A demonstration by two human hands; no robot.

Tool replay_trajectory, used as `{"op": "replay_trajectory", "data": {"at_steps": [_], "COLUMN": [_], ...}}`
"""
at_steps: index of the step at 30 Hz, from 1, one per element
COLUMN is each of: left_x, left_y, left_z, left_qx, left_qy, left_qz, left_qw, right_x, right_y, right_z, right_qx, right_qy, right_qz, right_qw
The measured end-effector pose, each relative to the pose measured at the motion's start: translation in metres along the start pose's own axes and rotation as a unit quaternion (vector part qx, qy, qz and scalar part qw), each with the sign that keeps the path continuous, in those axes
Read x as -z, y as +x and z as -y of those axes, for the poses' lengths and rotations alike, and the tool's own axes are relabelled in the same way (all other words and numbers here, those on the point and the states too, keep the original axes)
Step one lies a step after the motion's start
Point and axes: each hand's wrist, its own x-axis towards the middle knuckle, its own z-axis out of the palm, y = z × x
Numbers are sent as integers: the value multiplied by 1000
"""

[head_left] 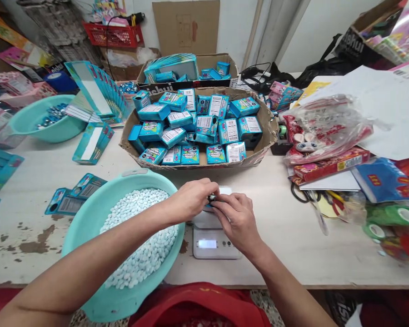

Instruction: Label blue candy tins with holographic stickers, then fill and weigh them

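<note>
My left hand [196,196] and my right hand [237,218] meet over a white kitchen scale [216,249] with a lit display. Between their bent fingers is a small blue candy box [209,204], mostly hidden, with a dark opening on top. Both hands grip it at the scale's platform. Under my left forearm is a big mint-green basin [80,236] holding many pale, pebble-like candies [139,259]. Just beyond my hands, a cut-down cardboard carton [191,170] is filled with finished-looking blue candy boxes [180,101].
Flat blue cartons [66,201] lie left of the basin, with fanned stacks [98,95] behind. A second green basin [51,136] holds shiny wrapped candies. On the right are scissors [315,200], a plastic bag [341,118], a blue packet [381,179] and green tape rolls [391,215].
</note>
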Motion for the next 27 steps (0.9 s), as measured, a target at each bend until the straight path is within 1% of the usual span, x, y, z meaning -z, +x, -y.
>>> {"op": "replay_trajectory", "data": {"at_steps": [2, 4, 7, 9, 11, 13, 16, 18, 20, 22, 25, 27], "left_x": [-1, -2, 1, 6, 14, 21, 25, 24, 21, 18, 15, 13], "left_y": [-1, -2, -3, -8, -17, -30, -51, -61, -64, -62, -52, -44], "left_z": [1, 1, 1, 2, 5, 9, 19, 23, 24, 20, 10, 4], "left_qx": [-11, -16, -15, 0, 30, 77, 153, 175, 174, 168, 146, 115], "left_qy": [-14, -17, -12, -24, -42, -54, -52, -44, -43, -50, -60, -59], "left_qz": [-4, -8, -25, -55, -94, -118, -110, -100, -96, -93, -81, -77], "left_qw": [1000, 1000, 1000, 998, 994, 989, 981, 979, 979, 980, 984, 989], "right_x": [1, 3, 8, 14, 21, 26, 32, 33, 34, 35, 36, 36], "right_y": [0, -2, -6, -11, -19, -28, -43, -52, -57, -60, -62, -63], "right_z": [-1, -3, -9, -15, -22, -31, -43, -48, -49, -47, -43, -41], "right_qx": [12, 19, 9, -10, -39, -73, -114, -125, -132, -137, -128, -116], "right_qy": [20, 40, 63, 65, 54, 38, 27, 24, 21, 19, 20, 22], "right_qz": [2, -11, -56, -87, -108, -118, -115, -112, -106, -98, -89, -89], "right_qw": [1000, 999, 996, 994, 992, 990, 986, 985, 985, 986, 988, 989]}}
